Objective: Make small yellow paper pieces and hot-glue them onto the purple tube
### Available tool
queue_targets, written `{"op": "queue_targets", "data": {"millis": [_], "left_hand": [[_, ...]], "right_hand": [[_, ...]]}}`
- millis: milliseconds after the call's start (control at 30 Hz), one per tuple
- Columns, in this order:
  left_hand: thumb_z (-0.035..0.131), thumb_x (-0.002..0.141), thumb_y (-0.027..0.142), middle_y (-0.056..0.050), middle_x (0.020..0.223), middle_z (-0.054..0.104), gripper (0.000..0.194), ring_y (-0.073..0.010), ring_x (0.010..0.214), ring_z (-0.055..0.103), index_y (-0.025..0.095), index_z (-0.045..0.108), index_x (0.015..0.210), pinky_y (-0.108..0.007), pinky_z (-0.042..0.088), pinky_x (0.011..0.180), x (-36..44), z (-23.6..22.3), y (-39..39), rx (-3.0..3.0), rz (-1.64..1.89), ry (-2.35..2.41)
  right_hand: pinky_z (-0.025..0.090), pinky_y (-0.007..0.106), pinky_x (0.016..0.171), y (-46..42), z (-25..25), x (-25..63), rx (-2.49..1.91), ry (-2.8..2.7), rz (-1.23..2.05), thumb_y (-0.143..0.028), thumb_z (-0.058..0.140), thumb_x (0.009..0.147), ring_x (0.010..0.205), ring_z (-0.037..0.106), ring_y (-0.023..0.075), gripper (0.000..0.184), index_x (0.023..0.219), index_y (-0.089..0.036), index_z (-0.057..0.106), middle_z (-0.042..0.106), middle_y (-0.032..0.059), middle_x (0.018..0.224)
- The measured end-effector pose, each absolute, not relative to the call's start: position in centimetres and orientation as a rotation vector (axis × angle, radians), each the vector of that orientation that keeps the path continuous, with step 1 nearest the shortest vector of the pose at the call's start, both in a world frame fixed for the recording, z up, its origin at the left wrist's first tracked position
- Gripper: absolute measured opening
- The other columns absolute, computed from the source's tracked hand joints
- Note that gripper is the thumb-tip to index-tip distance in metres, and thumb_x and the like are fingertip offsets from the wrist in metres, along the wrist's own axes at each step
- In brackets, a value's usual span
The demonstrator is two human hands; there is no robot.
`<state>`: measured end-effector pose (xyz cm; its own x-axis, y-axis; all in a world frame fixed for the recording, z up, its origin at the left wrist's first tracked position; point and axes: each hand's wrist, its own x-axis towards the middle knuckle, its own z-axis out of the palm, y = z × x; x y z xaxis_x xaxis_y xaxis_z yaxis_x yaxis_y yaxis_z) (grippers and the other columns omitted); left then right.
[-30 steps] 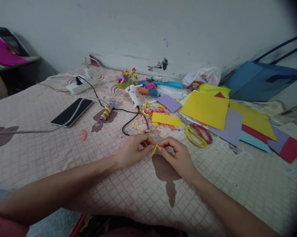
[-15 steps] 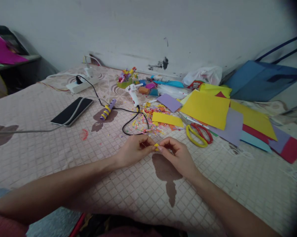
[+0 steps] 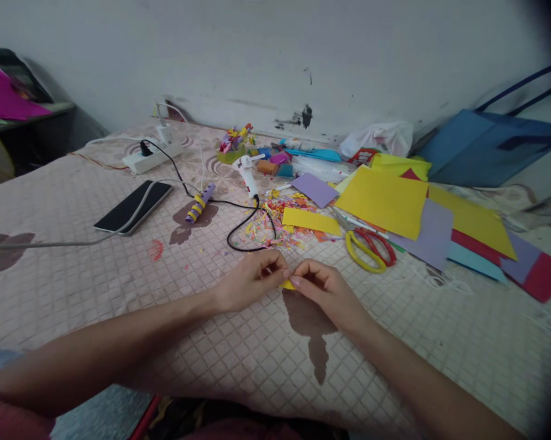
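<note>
Between the fingertips of both hands is a small yellow paper piece (image 3: 288, 285), mostly covered by the fingers. My left hand (image 3: 252, 280) pinches it from the left, thumb against the fingers. From the right, my right hand (image 3: 324, 288) grips the same piece, and the two hands almost touch. Beyond them lies a strip of yellow foam paper (image 3: 311, 221) on a heap of coloured paper scraps (image 3: 275, 235). Scissors (image 3: 369, 249) with yellow and red handles rest to the right of the hands.
A white glue gun (image 3: 248, 177) with a black cord stands behind the scraps. To the left are a purple roll with yellow bands (image 3: 200, 203), a phone (image 3: 134, 208) and a power strip (image 3: 151, 159). Coloured sheets (image 3: 380, 201) and a blue bag (image 3: 495, 150) lie right.
The yellow piece has shifted slightly down and is more covered by the fingers. Both hands stay in nearly the same place, with small finger movements.
</note>
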<state>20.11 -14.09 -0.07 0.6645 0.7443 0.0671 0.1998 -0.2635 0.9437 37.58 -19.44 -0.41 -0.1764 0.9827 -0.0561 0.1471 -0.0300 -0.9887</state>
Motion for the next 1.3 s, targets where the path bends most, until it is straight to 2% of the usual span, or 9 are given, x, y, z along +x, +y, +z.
{"op": "queue_targets", "data": {"millis": [233,367,467,567,733,933,1033,1300], "left_hand": [[0.054,0.082,0.038,0.0,0.067,0.053,0.026,-0.0093,0.061,0.046,0.013,0.055,0.074,-0.021,0.038,0.055,20.3,-0.8,-13.8,1.661,0.586,0.778],[0.047,0.086,0.044,0.002,0.066,0.05,0.033,-0.0088,0.06,0.047,0.013,0.054,0.075,-0.021,0.04,0.055,20.2,-0.6,-13.6,1.585,0.53,0.774],[0.052,0.083,0.044,0.001,0.065,0.055,0.033,-0.0086,0.059,0.051,0.013,0.055,0.073,-0.021,0.041,0.055,20.1,-0.1,-13.5,1.571,0.478,0.778],[0.057,0.08,0.041,0.0,0.062,0.059,0.03,-0.0082,0.056,0.052,0.013,0.055,0.068,-0.02,0.042,0.055,20.0,-0.1,-13.5,1.576,0.46,0.776],[0.057,0.081,0.041,0.0,0.06,0.059,0.031,-0.0074,0.053,0.051,0.013,0.054,0.067,-0.019,0.04,0.052,20.0,-0.7,-13.3,1.566,0.503,0.786],[0.057,0.079,0.048,-0.003,0.073,0.062,0.035,-0.01,0.06,0.055,0.013,0.059,0.078,-0.021,0.044,0.054,19.8,-0.5,-12.9,1.543,0.394,0.753],[0.058,0.078,0.047,-0.001,0.07,0.058,0.034,-0.0088,0.059,0.051,0.013,0.059,0.081,-0.02,0.041,0.052,19.9,-0.4,-12.8,1.558,0.432,0.73],[0.059,0.077,0.04,0.004,0.06,0.046,0.031,-0.0066,0.055,0.043,0.014,0.049,0.065,-0.019,0.035,0.052,20.7,-0.8,-13.3,1.515,0.559,0.735]], "right_hand": [[0.031,0.023,0.053,-19.2,-0.4,37.7,-1.289,-1.432,1.314,-0.034,0.059,0.082,0.057,0.04,0.0094,0.022,0.069,-0.018,0.051,0.045,-0.0044,0.062],[0.03,0.023,0.052,-19.2,-0.5,37.9,-1.302,-1.424,1.262,-0.033,0.056,0.085,0.056,0.038,0.0093,0.023,0.068,-0.019,0.048,0.043,-0.0051,0.062],[0.03,0.023,0.052,-19.2,-0.6,38.1,-1.316,-1.417,1.225,-0.035,0.055,0.085,0.056,0.037,0.0094,0.024,0.068,-0.019,0.048,0.042,-0.0053,0.061],[0.031,0.023,0.053,-19.2,-0.7,38.1,-1.332,-1.423,1.197,-0.036,0.056,0.085,0.056,0.039,0.0098,0.024,0.069,-0.019,0.05,0.045,-0.0046,0.062],[0.035,0.024,0.057,-19.1,-0.8,38.2,-1.332,-1.413,1.266,-0.04,0.049,0.088,0.061,0.046,0.0114,0.027,0.072,-0.019,0.053,0.05,-0.0024,0.064],[0.032,0.024,0.054,-19.1,-0.7,38.3,-1.367,-1.522,1.186,-0.032,0.053,0.085,0.058,0.04,0.0106,0.024,0.066,-0.019,0.049,0.045,-0.0037,0.061],[0.033,0.024,0.055,-19.0,-0.6,38.1,-1.34,-1.569,1.192,-0.03,0.054,0.083,0.058,0.04,0.011,0.023,0.064,-0.019,0.046,0.043,-0.0037,0.06],[0.035,0.024,0.057,-18.7,-0.8,37.7,-1.292,-1.567,1.273,-0.029,0.055,0.081,0.061,0.044,0.0117,0.019,0.066,-0.019,0.05,0.047,-0.0027,0.063]]}}
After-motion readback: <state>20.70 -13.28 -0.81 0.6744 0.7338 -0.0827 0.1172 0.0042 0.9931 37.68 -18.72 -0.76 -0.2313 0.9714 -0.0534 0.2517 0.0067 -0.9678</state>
